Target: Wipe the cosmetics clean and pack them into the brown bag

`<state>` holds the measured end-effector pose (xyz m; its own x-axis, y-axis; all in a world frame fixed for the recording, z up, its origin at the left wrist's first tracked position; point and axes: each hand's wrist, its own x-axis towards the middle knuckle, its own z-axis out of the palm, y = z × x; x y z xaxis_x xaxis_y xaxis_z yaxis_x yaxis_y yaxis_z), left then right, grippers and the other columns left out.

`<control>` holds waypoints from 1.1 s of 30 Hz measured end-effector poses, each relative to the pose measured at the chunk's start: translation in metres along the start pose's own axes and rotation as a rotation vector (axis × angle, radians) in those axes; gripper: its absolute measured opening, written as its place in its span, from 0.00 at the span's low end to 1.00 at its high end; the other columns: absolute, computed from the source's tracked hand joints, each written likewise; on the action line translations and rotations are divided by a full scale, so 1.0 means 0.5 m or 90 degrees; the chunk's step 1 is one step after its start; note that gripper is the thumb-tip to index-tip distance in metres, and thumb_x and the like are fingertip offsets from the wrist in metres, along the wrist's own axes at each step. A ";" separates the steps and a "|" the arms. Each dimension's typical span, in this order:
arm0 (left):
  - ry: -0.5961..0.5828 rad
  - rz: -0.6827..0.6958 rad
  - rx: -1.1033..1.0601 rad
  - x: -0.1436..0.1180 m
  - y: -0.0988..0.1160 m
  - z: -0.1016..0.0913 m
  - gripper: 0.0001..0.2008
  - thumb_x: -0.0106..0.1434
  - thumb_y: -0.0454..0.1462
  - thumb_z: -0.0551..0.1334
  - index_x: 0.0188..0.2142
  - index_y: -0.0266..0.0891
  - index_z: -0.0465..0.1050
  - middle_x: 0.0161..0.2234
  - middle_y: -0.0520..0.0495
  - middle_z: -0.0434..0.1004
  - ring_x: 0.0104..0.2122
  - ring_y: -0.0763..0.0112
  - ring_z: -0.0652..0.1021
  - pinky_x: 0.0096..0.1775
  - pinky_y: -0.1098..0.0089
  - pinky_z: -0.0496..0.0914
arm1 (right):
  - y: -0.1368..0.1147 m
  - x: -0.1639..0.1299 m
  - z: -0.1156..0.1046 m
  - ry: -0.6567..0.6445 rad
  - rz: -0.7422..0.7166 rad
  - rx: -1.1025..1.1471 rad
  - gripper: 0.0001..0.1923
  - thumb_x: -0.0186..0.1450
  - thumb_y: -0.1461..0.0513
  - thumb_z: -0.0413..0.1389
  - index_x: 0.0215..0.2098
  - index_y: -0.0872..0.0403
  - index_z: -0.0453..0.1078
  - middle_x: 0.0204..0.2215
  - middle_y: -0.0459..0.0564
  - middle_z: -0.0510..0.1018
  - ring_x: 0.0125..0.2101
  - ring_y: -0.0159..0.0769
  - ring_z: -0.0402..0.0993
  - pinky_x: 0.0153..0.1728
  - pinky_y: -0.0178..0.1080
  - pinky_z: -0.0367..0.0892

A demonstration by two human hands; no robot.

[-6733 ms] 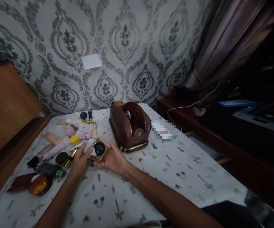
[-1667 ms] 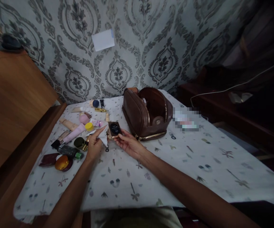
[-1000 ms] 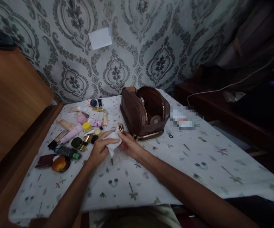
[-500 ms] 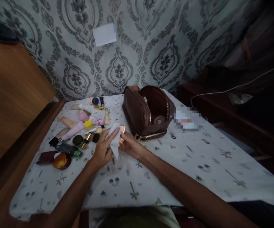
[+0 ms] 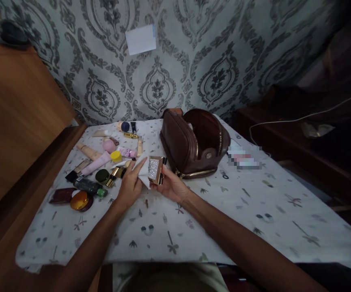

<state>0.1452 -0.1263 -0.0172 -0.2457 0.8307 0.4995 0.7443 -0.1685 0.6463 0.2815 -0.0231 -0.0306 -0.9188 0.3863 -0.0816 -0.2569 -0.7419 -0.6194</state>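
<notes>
Left hand [image 5: 130, 184] and right hand [image 5: 174, 187] sit close together but not clasped, each clamped on something, over the near-middle of the setup. Biggest down, as I get it on the remote feed: patterned wall [image 5: 184, 65] across the back, printed tablecloth [image 5: 212, 239] under everything, wooden cabinet [image 5: 20, 93] along the left. Brown bag [image 5: 179, 142] stands on the cloth with its top unzipped, just behind the right hand; I can't make out what's inside. Left of the left hand: dark bottle with green cap [image 5: 88, 186], pink tube [image 5: 96, 163] lying flat, amber-lidded jar [image 5: 79, 200], all on the tablecloth among other cosmetics.

Left fingers and thumb pinch a white wipe [image 5: 145, 174] up against the left edge of a glittery compact [image 5: 154, 168]. Right fingers grip that compact by its far side, raised above the tablecloth, in front of the bag, sparkly face tilted up toward me. Can't tell how hard the wipe presses.

Step in hand, my call: wiping the compact. Next move, I'd judge, calls for a steady right grip while the left lays the wipe flat across the glitter.
</notes>
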 end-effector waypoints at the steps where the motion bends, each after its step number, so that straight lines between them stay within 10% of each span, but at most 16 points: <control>1: -0.002 -0.001 -0.001 0.000 -0.002 0.000 0.33 0.59 0.27 0.50 0.64 0.43 0.63 0.54 0.41 0.68 0.54 0.58 0.70 0.57 0.58 0.63 | 0.000 0.001 0.000 0.002 -0.003 0.008 0.21 0.55 0.48 0.67 0.41 0.51 0.74 0.32 0.46 0.81 0.31 0.34 0.75 0.33 0.36 0.71; 13: -0.111 0.119 0.067 -0.006 0.024 -0.007 0.33 0.65 0.35 0.58 0.69 0.44 0.52 0.56 0.37 0.63 0.57 0.53 0.66 0.58 0.54 0.61 | -0.003 0.013 -0.002 0.068 -0.029 0.075 0.13 0.61 0.52 0.64 0.40 0.50 0.75 0.32 0.43 0.81 0.31 0.31 0.75 0.31 0.32 0.70; 22: -0.027 0.243 0.130 -0.003 0.030 0.006 0.27 0.70 0.32 0.54 0.67 0.47 0.57 0.51 0.40 0.70 0.51 0.60 0.70 0.53 0.59 0.67 | -0.008 0.013 -0.009 0.027 -0.004 0.142 0.16 0.68 0.48 0.55 0.42 0.50 0.73 0.31 0.44 0.80 0.30 0.33 0.74 0.29 0.34 0.69; 33: 0.007 0.149 0.133 -0.006 0.014 0.004 0.22 0.71 0.34 0.53 0.64 0.42 0.62 0.54 0.39 0.69 0.55 0.61 0.70 0.55 0.59 0.66 | -0.014 0.010 -0.010 0.017 0.016 0.188 0.23 0.72 0.46 0.45 0.43 0.52 0.73 0.32 0.47 0.81 0.31 0.35 0.76 0.38 0.42 0.75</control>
<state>0.1524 -0.1288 -0.0152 -0.0576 0.7762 0.6278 0.8927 -0.2415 0.3806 0.2802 -0.0134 -0.0304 -0.9188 0.3768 -0.1177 -0.3133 -0.8774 -0.3633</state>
